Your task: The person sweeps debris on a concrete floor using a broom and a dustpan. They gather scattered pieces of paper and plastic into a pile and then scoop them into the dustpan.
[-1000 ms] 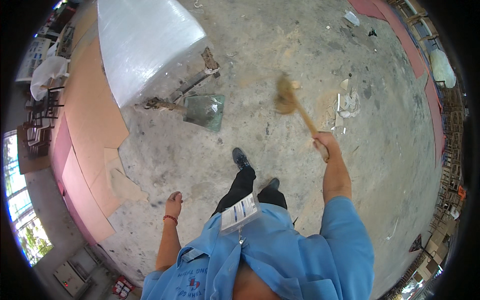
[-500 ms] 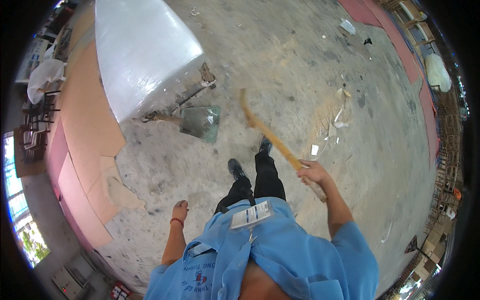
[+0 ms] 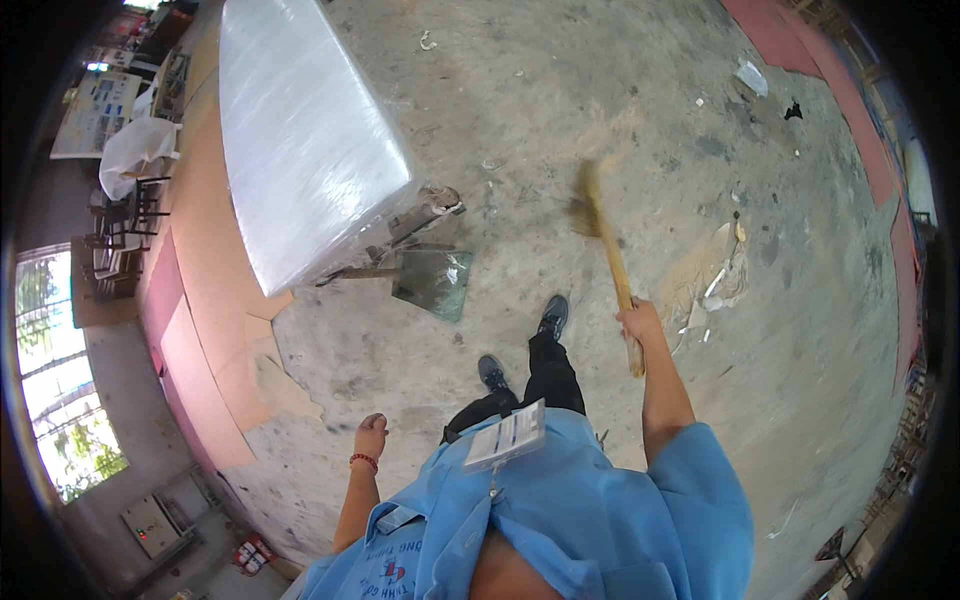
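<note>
In my right hand (image 3: 640, 322) is a broom (image 3: 618, 265) with a yellowish handle, gripped near its lower end. Its bristle end, smeared by motion, points away from me over the concrete floor. My left hand (image 3: 370, 437) hangs at my side, a red bead bracelet on the wrist. Its fingers are curled in and nothing shows in them. A flat greenish dustpan (image 3: 435, 287) with a wooden handle lies ahead of my feet, beside the wrapped block. Right of the broom, white scraps and sawdust-like debris (image 3: 722, 275) lie scattered.
A tall block wrapped in clear film (image 3: 320, 140) stands ahead on the left. Cardboard sheets (image 3: 205, 260) cover the floor along that side, with chairs (image 3: 120, 255) beyond. Reddish sheeting (image 3: 850, 110) borders the right. A crumpled plastic piece (image 3: 752, 78) lies far right.
The broom's bristle end has swung right toward the debris, and my right hand has moved slightly farther forward. The whole view has shifted, with floor things appearing lower and to the right.
</note>
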`<state>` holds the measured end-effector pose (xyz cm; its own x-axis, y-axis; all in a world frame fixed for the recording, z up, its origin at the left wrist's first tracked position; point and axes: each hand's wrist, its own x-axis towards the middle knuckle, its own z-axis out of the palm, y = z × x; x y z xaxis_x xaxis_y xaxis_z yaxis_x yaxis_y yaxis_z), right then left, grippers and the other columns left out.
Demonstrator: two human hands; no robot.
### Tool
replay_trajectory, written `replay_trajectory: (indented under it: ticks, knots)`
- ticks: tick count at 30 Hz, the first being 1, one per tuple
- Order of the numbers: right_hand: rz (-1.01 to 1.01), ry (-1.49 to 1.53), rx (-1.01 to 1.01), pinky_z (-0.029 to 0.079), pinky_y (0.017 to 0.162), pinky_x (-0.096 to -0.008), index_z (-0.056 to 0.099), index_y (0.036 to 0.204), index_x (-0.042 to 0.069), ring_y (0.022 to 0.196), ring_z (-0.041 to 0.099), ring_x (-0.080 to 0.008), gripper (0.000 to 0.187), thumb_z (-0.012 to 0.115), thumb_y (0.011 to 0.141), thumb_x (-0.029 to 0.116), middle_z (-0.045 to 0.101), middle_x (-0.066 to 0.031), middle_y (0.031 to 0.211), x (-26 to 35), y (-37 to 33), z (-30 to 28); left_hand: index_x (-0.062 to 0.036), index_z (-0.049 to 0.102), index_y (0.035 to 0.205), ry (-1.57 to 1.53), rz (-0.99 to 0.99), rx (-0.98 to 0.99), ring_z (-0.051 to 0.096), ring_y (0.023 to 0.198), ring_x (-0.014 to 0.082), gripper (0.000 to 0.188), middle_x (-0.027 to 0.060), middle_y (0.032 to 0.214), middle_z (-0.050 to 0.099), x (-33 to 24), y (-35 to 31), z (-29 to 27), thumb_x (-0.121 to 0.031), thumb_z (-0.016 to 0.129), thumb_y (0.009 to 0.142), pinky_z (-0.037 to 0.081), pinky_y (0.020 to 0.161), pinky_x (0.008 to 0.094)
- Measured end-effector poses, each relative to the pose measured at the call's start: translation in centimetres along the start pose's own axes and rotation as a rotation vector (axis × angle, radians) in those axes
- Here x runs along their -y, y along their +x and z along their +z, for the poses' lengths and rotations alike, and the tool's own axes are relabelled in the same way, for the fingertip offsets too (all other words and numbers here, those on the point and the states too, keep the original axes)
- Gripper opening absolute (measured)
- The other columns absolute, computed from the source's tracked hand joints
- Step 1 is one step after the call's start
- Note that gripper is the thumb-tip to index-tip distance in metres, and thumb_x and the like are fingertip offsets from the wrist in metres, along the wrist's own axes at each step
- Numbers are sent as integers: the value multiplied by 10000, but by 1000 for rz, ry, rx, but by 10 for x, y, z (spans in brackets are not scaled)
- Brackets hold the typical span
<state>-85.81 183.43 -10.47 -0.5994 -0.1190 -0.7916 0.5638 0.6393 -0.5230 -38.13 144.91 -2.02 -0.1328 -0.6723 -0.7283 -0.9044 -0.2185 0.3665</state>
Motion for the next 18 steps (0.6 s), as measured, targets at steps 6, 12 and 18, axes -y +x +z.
replay_trajectory:
  ticks: [6,12,18]
  knots:
    - [56,199,70,471,455,-306,528,1313,44,497,561,-169,575,637,748,60,596,-88,695,55,-60,-44,49,601,1139,-9,-144,88,666,805,204,442,142,933,675,0,-11,39,-306,568,877,521,711,310]
    - [-112,294,536,466,473,-273,536,1274,16,535,562,-151,458,614,835,120,607,-96,748,177,10,14,35,601,1145,58,85,83,658,908,225,432,160,960,674,-91,-5,42,-316,553,898,501,793,317]
    - [42,308,746,485,501,-295,634,1016,5,605,611,-170,263,636,833,194,639,-118,774,283,149,155,32,599,1144,182,545,-41,606,1055,290,382,190,1106,640,-299,55,21,-289,522,950,457,902,337]
